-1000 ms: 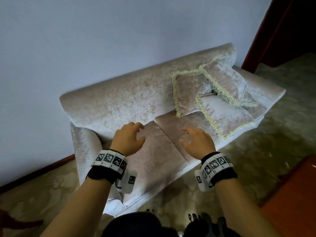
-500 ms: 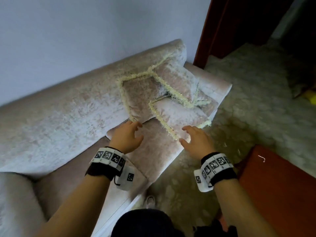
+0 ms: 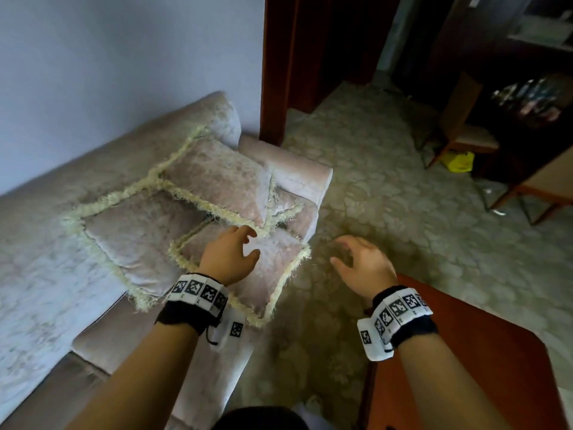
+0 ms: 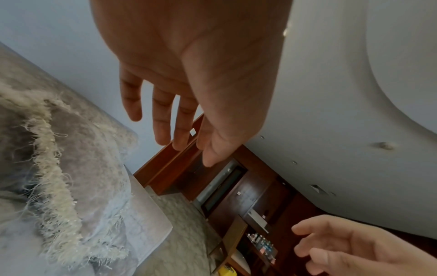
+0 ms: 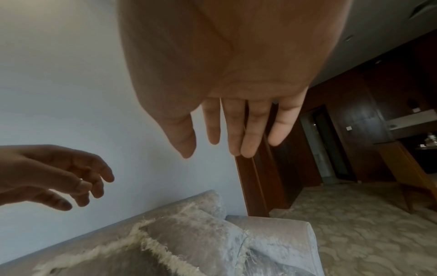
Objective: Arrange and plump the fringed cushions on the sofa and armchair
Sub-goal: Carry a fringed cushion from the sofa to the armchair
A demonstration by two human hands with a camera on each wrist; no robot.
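Three pale pink cushions with cream fringe lie at the right end of the sofa [image 3: 46,243]. One leans on the backrest [image 3: 217,178], one sits left of it [image 3: 133,237], and one lies flat at the seat's front edge [image 3: 273,274]. My left hand [image 3: 235,252] hovers over the flat front cushion with relaxed fingers [image 4: 163,119], holding nothing. My right hand [image 3: 356,259] hangs over the carpet just right of the sofa, fingers [image 5: 236,127] loose and empty. The fringe [image 4: 54,177] shows close under the left hand.
A dark wooden door frame [image 3: 276,66] stands just behind the sofa's right arm [image 3: 297,178]. A reddish wooden table corner [image 3: 465,352] is close under my right forearm. Patterned carpet [image 3: 403,187] runs to chairs [image 3: 465,135] and a yellow object [image 3: 459,161] at the far right.
I have moved right along the sofa, so the cushions are nearer. My left hand went from the bare seat to above the front cushion. My right hand has passed beyond the sofa's edge.
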